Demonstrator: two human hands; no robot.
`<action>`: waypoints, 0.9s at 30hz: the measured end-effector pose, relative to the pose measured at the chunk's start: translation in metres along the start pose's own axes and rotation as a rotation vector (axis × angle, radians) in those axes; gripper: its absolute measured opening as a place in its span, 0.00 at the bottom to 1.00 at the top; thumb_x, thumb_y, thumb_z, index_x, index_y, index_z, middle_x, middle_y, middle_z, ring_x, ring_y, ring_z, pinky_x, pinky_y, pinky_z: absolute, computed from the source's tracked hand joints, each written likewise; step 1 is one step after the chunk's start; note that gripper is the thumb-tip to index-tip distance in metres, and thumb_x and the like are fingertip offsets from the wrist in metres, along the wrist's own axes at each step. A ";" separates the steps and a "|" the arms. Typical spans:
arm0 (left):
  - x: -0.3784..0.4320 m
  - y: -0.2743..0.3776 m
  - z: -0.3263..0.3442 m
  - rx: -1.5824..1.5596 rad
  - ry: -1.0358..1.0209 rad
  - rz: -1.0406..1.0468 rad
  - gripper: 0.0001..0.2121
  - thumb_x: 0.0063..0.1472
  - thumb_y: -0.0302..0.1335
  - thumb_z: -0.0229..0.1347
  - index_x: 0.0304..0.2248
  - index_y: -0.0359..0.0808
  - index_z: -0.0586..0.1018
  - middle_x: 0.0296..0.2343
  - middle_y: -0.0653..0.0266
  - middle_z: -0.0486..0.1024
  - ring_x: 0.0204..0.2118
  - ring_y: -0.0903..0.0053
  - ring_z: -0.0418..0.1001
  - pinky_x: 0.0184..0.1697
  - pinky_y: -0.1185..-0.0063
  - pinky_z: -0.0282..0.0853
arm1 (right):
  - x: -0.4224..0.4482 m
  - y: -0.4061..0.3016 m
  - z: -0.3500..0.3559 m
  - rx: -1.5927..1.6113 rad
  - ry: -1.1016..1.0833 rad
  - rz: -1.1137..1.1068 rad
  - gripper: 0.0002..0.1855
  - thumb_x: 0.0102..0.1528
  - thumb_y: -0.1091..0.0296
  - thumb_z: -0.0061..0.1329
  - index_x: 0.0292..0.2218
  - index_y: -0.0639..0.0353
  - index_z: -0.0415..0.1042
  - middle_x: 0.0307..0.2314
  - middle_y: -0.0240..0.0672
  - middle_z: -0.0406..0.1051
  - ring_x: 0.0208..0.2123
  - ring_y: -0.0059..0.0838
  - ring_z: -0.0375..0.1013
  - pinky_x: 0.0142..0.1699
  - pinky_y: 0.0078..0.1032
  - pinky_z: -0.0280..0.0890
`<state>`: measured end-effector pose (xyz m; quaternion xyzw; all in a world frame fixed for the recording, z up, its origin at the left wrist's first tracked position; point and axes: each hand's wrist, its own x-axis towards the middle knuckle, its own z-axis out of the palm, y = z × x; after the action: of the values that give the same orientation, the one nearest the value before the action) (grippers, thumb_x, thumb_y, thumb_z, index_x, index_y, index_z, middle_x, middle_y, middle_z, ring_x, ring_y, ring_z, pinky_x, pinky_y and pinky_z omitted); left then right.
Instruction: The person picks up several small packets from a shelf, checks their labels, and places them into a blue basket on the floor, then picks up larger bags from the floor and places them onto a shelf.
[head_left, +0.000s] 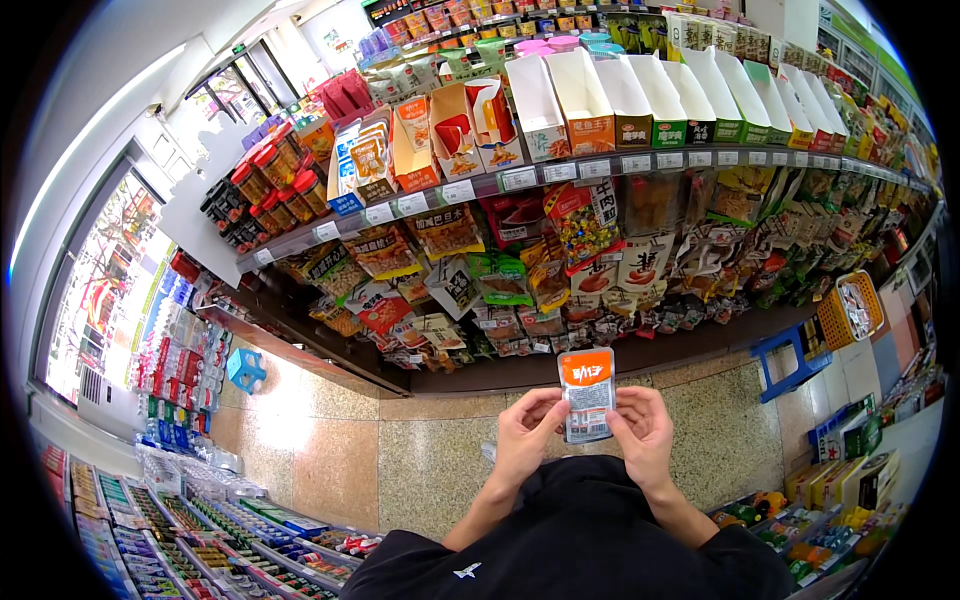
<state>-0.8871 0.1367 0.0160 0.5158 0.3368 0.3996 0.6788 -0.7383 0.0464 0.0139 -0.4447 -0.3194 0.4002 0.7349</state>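
Between both hands, upright in front of my body, is a small orange and silver snack pouch (587, 396) with printed writing and a barcode. My left hand (531, 427) pinches its left edge between thumb and fingers. The right edge is gripped by my right hand (640, 431), its thumb on the front face. Beyond the pouch stands a long snack shelf. Its top carries open cardboard display boxes (583, 112), some looking empty, and others at the left holding small packets (369, 157). Hanging snack bags (499, 279) fill the tier below the price-label rail.
Tiled floor (337, 450) lies between the shelf and me. A blue plastic stool (245, 370) stands at the left, another (791, 360) at the right beside a yellow basket (851, 311). Shelves of small packaged goods (202, 540) are at the lower left, bottled drinks (780, 529) at the lower right.
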 end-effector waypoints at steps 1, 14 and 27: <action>0.000 0.000 0.000 0.000 0.000 0.000 0.09 0.62 0.22 0.56 0.41 0.27 0.76 0.31 0.64 0.79 0.30 0.86 0.74 0.31 0.85 0.69 | 0.000 0.001 -0.001 0.000 0.000 0.000 0.18 0.57 0.83 0.48 0.48 0.68 0.61 0.39 0.40 0.71 0.40 0.23 0.73 0.46 0.19 0.68; -0.001 0.000 0.001 0.014 -0.014 -0.017 0.10 0.63 0.23 0.55 0.42 0.27 0.76 0.32 0.65 0.78 0.31 0.86 0.73 0.35 0.86 0.69 | -0.002 0.001 -0.004 -0.020 0.005 -0.021 0.14 0.58 0.83 0.47 0.46 0.68 0.65 0.36 0.38 0.72 0.39 0.21 0.73 0.44 0.18 0.69; -0.001 -0.007 -0.002 0.010 -0.022 0.022 0.10 0.65 0.23 0.52 0.42 0.26 0.76 0.30 0.65 0.76 0.31 0.83 0.73 0.36 0.83 0.70 | -0.002 0.003 -0.005 -0.022 0.014 -0.028 0.14 0.58 0.83 0.47 0.46 0.69 0.65 0.36 0.38 0.72 0.38 0.21 0.73 0.44 0.17 0.67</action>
<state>-0.8875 0.1357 0.0093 0.5272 0.3256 0.3995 0.6756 -0.7357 0.0432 0.0091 -0.4510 -0.3246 0.3834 0.7377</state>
